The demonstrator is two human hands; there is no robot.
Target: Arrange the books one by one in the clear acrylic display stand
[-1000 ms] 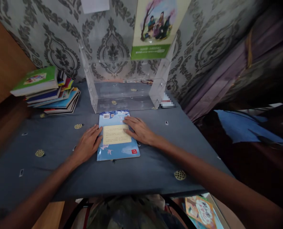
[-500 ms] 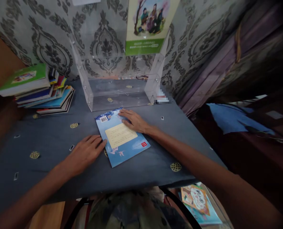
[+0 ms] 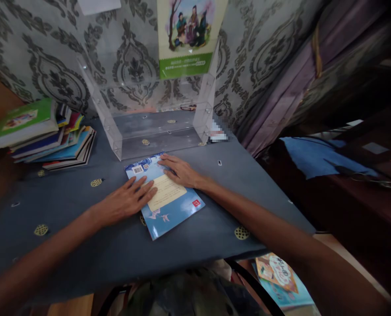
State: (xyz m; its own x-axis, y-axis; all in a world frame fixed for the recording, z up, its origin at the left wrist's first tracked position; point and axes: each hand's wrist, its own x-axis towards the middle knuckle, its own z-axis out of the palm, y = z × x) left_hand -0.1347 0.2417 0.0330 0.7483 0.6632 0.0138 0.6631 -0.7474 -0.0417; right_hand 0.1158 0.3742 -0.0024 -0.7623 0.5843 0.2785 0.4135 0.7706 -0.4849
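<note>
A blue book [image 3: 174, 211] lies flat on the table with its back cover up, showing a barcode, a cream text panel and a small red mark. My left hand [image 3: 126, 199] rests over the book's left edge, fingers spread onto the cream panel. Across the upper right part of the cover lies my right hand [image 3: 179, 170], its fingers stretched out and hiding some of the panel. Neither hand grips anything.
Behind the book stands a clear acrylic rack [image 3: 116, 140] holding an upright green-and-cream book [image 3: 189, 66]. A pile of books [image 3: 50, 136] sits at the left. More books [image 3: 281, 281] lie below the front edge of the table [image 3: 96, 254]. A curtain [image 3: 281, 101] hangs at the right.
My left hand has moved right, from beside the book's edge onto its cover. My right hand stays on the book. The whole view has shifted slightly.
</note>
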